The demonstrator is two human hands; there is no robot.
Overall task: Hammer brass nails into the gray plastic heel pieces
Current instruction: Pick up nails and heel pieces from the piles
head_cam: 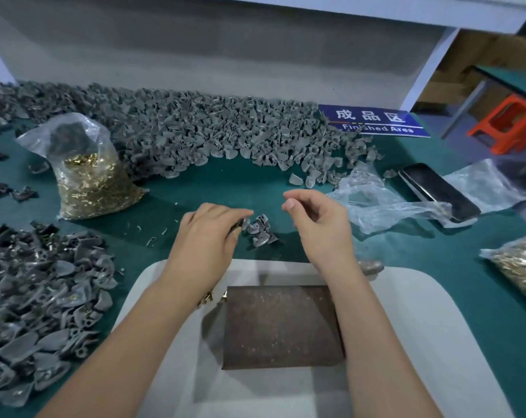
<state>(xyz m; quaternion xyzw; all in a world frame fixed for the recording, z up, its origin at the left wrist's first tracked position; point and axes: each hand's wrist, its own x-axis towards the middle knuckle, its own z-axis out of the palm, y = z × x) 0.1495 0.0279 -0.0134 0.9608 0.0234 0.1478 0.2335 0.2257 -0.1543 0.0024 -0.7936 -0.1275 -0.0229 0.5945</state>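
A small cluster of gray plastic heel pieces (pixel 260 229) lies on the green table just beyond the white board. My left hand (pixel 208 233) rests at the cluster's left edge, its fingers curled round a gray heel piece. My right hand (pixel 317 220) hovers just right of the cluster, fingers loosely curled, with nothing seen in it. A few brass nails (pixel 208 298) lie on the white board (pixel 406 297) by my left wrist. A rusty metal block (pixel 281 325) sits on the board between my forearms. The hammer head (pixel 371 266) peeks out behind my right forearm.
A long heap of gray heel pieces (pixel 195 131) runs across the back. Another heap (pixel 41 294) fills the left. Clear bags of brass nails stand at left (pixel 89 182) and right edge (pixel 518 267). A phone (pixel 436 191), crumpled plastic (pixel 373 203) and a blue sign (pixel 373 120) lie to the right.
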